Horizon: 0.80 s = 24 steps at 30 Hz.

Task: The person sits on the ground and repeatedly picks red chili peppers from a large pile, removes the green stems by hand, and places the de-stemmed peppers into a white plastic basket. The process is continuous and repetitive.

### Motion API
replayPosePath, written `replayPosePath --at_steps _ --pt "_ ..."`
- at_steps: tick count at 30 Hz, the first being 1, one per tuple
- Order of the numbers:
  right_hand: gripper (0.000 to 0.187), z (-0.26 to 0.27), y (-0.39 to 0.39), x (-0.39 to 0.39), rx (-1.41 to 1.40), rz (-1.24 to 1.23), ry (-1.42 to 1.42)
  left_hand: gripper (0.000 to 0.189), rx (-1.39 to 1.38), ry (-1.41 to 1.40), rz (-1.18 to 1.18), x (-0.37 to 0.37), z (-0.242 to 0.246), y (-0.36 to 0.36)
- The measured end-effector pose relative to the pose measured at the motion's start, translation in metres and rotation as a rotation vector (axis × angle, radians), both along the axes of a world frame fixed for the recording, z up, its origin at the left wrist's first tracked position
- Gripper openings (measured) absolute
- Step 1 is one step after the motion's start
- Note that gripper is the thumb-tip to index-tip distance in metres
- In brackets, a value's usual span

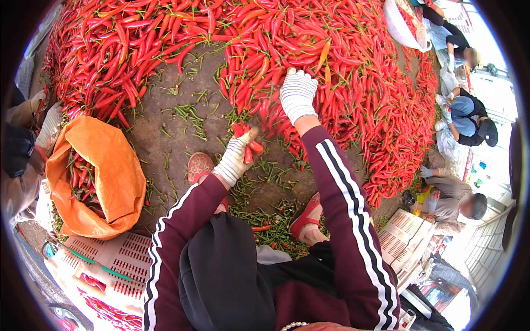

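My left hand (237, 159), in a striped white glove soiled at the thumb, is closed around several red chili peppers (248, 154) whose ends poke out past the thumb. Above and to its right, my right hand (299, 93) wears a like glove and reaches onto the large heap of red chilies (352, 62). Its fingers are bent down on the heap near two orange peppers; whether it grips one is hidden. Green chili stems (269, 178) lie strewn on the ground beneath and between my red shoes.
An orange woven sack (120, 173) with chilies stands at the left, beside a co-worker's gloved hands. Pale plastic crates (124, 252) are at lower left and lower right (403, 236). Other people sit along the heap's right edge. A white basin (399, 27) rests at upper right.
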State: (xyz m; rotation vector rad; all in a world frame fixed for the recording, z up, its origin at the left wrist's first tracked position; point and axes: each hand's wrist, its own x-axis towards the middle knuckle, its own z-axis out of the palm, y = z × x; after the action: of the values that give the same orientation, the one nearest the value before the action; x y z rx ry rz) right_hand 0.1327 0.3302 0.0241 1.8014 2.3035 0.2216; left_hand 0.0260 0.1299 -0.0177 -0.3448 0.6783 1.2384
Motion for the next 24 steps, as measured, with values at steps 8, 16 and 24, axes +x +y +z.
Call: replayPosePath --at_steps 8,16,24 --pt "0.043 0.012 0.008 -0.009 -0.075 -0.303 0.164 0.018 -0.011 0.096 0.044 0.006 0.007 0.009" --pt "0.036 0.024 0.013 0.006 0.011 0.015 0.454 0.021 -0.023 0.064 0.070 0.001 0.009 0.011" --pt "0.024 0.016 0.057 -0.012 -0.160 0.146 0.299 0.019 0.036 0.086 0.106 -0.024 0.009 0.013"
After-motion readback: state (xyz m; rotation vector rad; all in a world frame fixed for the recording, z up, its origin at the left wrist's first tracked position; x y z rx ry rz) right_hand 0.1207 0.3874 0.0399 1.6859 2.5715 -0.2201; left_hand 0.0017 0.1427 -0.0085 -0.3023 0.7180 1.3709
